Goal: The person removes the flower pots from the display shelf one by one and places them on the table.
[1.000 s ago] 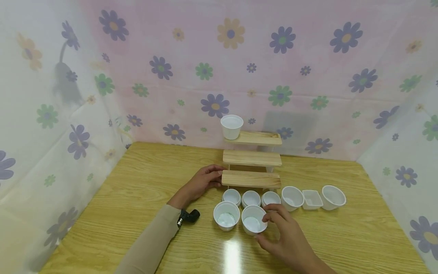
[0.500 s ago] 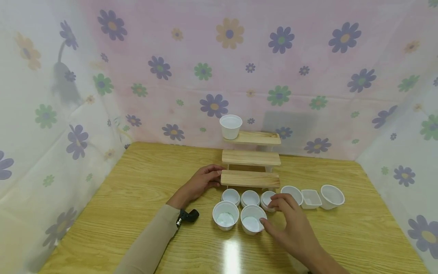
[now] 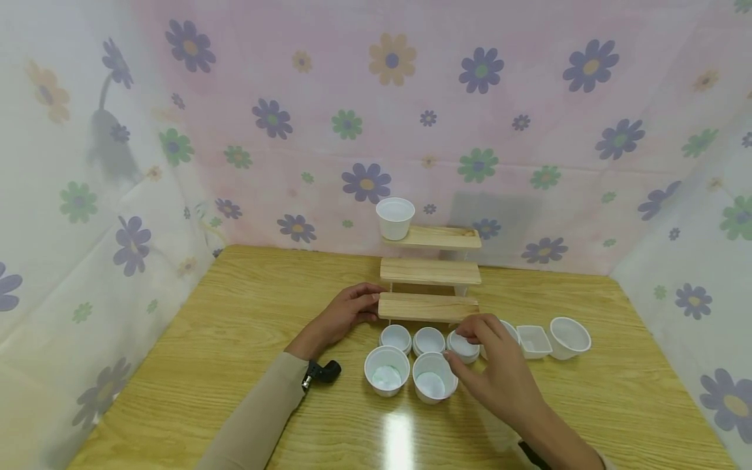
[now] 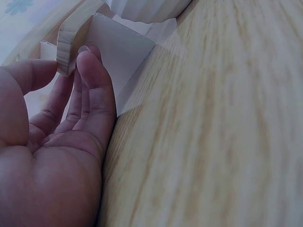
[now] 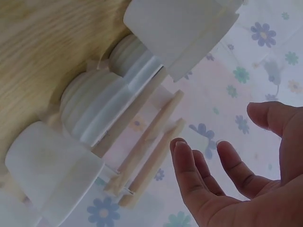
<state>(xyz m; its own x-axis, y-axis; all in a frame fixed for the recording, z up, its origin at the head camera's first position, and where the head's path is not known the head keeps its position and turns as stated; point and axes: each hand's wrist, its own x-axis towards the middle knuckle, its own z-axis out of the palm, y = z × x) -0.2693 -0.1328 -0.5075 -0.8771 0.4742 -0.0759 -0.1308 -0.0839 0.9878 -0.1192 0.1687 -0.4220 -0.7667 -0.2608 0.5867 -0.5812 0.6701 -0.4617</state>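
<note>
Right hand (image 3: pixel 496 372) has been moved off the front cup to the small white plastic cup (image 3: pixel 464 344) at 12 o'clock, fingers open; left hand (image 3: pixel 341 316) grips the 3-tier wooden step shelf (image 3: pixel 429 307).

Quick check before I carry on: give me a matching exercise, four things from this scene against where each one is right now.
Things:
1. left hand
2. right hand
3. lone white cup
4. square white tub

Places:
A. on the top step of the wooden stand
B. on the table, between two round cups
C. gripping the left end of the lowest step
D. over the rightmost small cup in the row before the stand

Pairs: 1-C, 2-D, 3-A, 4-B
</note>
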